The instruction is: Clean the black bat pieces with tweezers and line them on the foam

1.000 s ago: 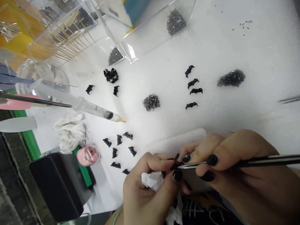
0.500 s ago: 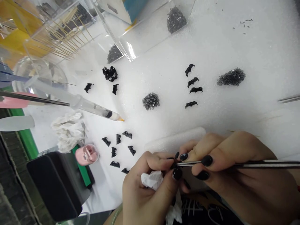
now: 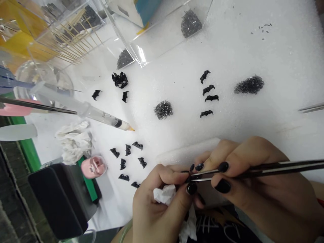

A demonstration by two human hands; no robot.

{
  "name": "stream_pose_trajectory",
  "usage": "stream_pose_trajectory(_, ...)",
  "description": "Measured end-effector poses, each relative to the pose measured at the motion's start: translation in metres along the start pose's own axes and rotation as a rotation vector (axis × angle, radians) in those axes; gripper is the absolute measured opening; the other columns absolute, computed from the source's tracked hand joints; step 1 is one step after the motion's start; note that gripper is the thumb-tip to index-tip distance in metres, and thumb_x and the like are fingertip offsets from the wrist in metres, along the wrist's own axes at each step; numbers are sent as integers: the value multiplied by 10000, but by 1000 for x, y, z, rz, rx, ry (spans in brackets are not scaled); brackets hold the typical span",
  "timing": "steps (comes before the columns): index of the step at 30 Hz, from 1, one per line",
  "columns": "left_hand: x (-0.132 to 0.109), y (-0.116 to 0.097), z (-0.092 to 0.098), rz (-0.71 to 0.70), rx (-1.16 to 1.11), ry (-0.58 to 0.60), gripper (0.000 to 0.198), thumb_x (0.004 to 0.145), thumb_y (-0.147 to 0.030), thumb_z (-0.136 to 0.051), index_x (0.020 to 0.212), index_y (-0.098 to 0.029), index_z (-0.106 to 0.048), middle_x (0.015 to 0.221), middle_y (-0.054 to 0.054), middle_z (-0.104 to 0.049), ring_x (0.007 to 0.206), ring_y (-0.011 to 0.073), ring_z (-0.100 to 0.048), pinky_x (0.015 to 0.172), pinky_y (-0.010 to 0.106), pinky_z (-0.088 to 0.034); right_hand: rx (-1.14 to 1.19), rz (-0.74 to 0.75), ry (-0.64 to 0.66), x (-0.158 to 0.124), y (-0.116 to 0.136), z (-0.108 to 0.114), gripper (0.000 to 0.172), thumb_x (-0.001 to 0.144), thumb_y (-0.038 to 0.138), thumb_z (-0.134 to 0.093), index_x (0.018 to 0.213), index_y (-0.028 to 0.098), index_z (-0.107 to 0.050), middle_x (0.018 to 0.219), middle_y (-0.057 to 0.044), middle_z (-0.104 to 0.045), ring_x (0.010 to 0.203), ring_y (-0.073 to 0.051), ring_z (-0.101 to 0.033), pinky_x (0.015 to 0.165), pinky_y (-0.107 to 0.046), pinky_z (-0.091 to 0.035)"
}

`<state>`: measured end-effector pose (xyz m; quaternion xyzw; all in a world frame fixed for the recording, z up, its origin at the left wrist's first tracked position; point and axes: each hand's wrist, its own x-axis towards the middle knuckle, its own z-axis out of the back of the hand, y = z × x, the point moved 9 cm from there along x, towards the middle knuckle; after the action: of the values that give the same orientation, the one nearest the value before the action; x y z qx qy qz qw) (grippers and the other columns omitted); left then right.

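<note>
1. Tweezers (image 3: 265,167) lie across my right hand (image 3: 255,184), clamped tight between thumb and fingers, over the near edge of the foam mat (image 3: 253,50), with the tip pointing left.
2. That tip meets my left hand (image 3: 157,206) at the thumb and forefinger, which are pressed together on a tiny black piece (image 3: 187,178). I cannot tell its shape.
3. My left palm also clenches a crumpled tissue (image 3: 164,195).
4. A cluster of black bats (image 3: 142,162) lies just left of my left hand, by the mat's near edge. Four more bats (image 3: 208,89) lie towards the middle.
5. One grey pile (image 3: 163,109) sits mid-mat, and another pile (image 3: 249,84) sits nearer the right edge.
6. A syringe (image 3: 101,116) lies at the left edge with its tip towards the middle. Wadded paper (image 3: 73,141) lies just beside it, on the near side.
</note>
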<state>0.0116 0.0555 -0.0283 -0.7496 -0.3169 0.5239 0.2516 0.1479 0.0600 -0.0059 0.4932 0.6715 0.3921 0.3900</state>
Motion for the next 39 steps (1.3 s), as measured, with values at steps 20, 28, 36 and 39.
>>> stream_pose_trajectory(20, 2, -3, 1, -25, 58, -37, 165, 857, -42, -694, 831, -204, -680, 855, 5, -757, 582, 98, -710, 539, 116, -556, -47, -74, -76, -3, -7, 10, 234, 951, 130, -551, 1047, 333, -486, 862, 20, -624, 937, -168, -650, 979, -395, -536)
stream_pose_trajectory(28, 1, -4, 1, -44, 80, 14, 196, 866, -30, -677, 866, -225, -692, 880, -13, -742, 603, 91, -712, 572, 121, -566, 5, -176, -37, 2, -11, 6, 123, 983, 230, -520, 1002, 347, -488, 827, 31, -642, 910, -182, -674, 831, -395, -608)
stream_pose_trajectory(36, 1, -5, 0, -60, 73, -32, 164, 851, -40, -690, 823, -201, -686, 848, -5, -717, 566, 89, -689, 548, 130, -564, 27, -183, -65, 2, -9, 7, 102, 980, 231, -535, 986, 325, -497, 807, 13, -627, 826, -187, -674, 702, -351, -622)
stream_pose_trajectory(39, 0, -4, 2, -63, 27, -93, 162, 844, -39, -693, 802, -196, -688, 829, -13, -711, 552, 67, -673, 542, 99, -544, -25, -180, -36, 0, -8, 7, 132, 976, 207, -533, 1008, 324, -482, 835, 4, -632, 847, -197, -671, 714, -363, -622)
